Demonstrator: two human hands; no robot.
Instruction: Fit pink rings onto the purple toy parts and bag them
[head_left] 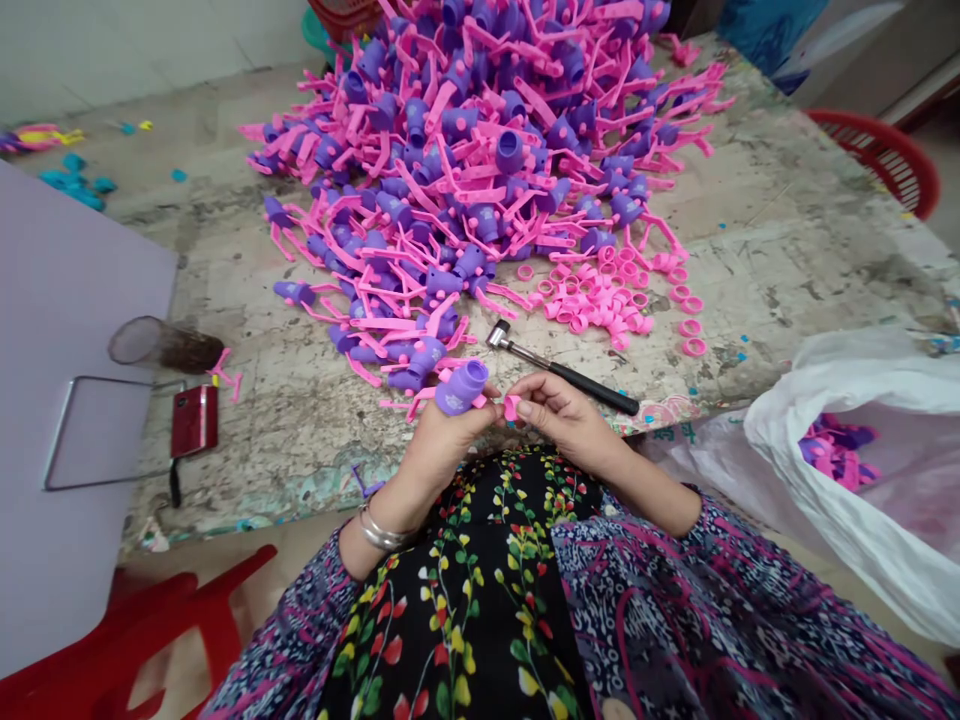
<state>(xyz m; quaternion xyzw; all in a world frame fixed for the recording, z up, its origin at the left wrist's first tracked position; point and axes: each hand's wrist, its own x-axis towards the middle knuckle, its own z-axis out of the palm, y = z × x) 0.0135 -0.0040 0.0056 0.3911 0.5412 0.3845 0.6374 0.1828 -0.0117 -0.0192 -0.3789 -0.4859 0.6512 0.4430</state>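
The purple cap [461, 388] has a pink runner [511, 406], the black dress [480, 600] red-and-yellow flowers.

pale wall [135, 50] | stained worn table [780, 230] | red plastic seat [172, 620] | tan floor [300, 545] (probably tile, view poor)

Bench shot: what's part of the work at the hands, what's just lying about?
Part of the work: left hand holding a purple-and-pink plastic part; right hand pinching a pink plastic piece; heap of purple-and-pink parts; loose pink rings.

Lying about: small hammer; red case; red stool.
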